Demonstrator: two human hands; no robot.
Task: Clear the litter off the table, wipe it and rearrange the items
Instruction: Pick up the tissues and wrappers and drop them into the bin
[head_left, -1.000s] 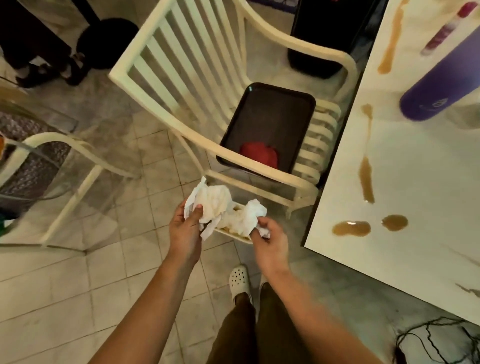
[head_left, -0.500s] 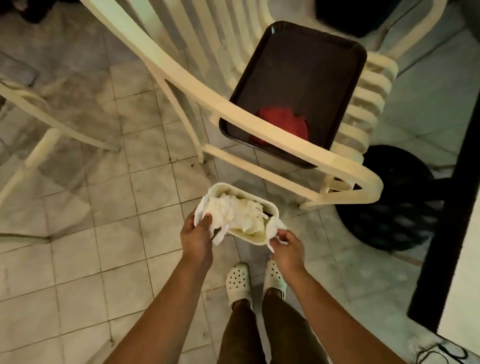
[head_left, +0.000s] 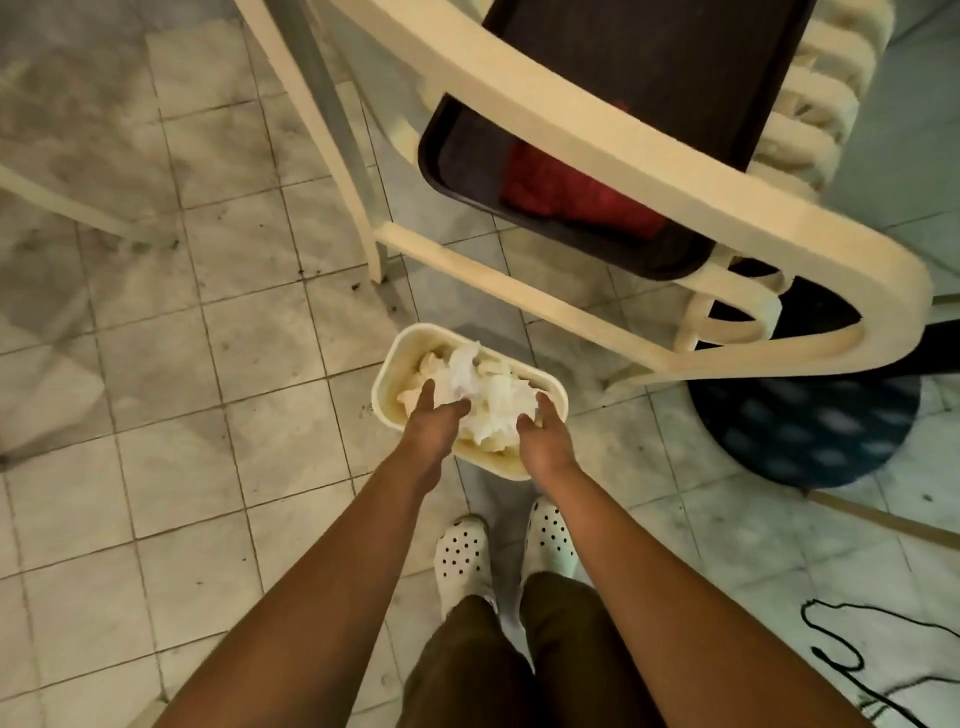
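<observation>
One cream plastic tub (head_left: 390, 375) sits on the tiled floor, holding a heap of crumpled white tissues (head_left: 488, 400) too tangled to count. Two hands reach into it: a left hand (head_left: 432, 426) and a right hand (head_left: 543, 439). Two white perforated clogs (head_left: 462, 556) show below. One cream slatted plastic chair (head_left: 597, 135) carries one dark brown tray (head_left: 649, 62) with one red cloth (head_left: 566, 195). One black cable (head_left: 841, 660) lies at the right.

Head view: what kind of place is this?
Probably a home or small eatery dining area: tiled floor, cream plastic chair with a dark tray on its seat, both hands over a tissue-filled container.
</observation>
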